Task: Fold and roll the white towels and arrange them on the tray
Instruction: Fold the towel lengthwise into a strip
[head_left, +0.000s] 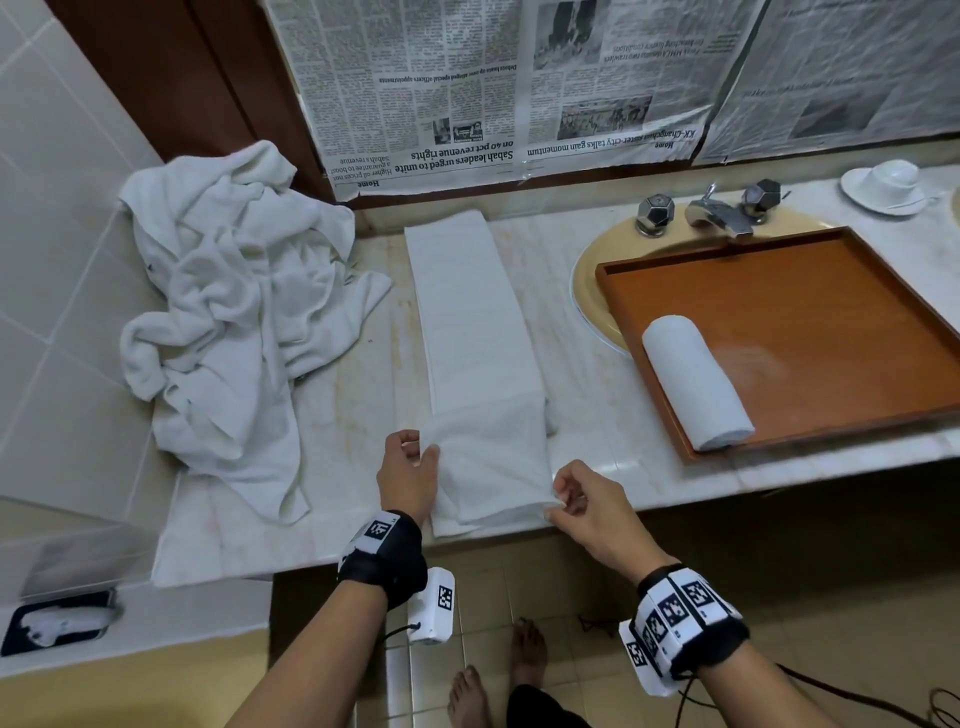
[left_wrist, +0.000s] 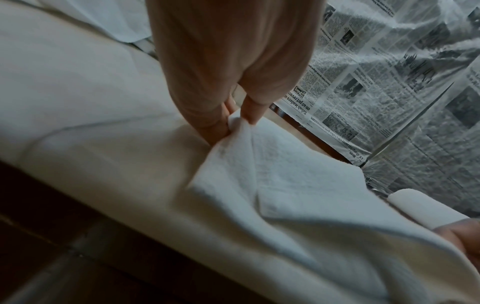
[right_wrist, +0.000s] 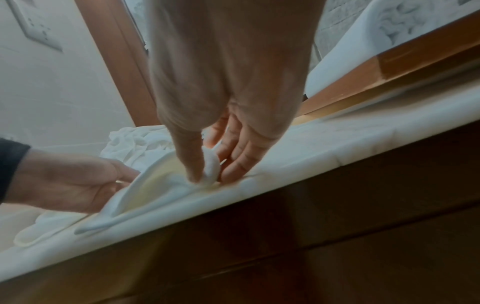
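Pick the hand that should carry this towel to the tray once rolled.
Right, probably. The right hand pinches the long folded white towel's corner on the side nearer the brown wooden tray; the left hand would have to cross over.

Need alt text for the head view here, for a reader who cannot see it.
Both hands pinch the near corners of a long folded white towel on a marble counter, left hand and right hand lifting its end. A rolled towel lies in the wooden tray over the sink; crumpled towels sit left.
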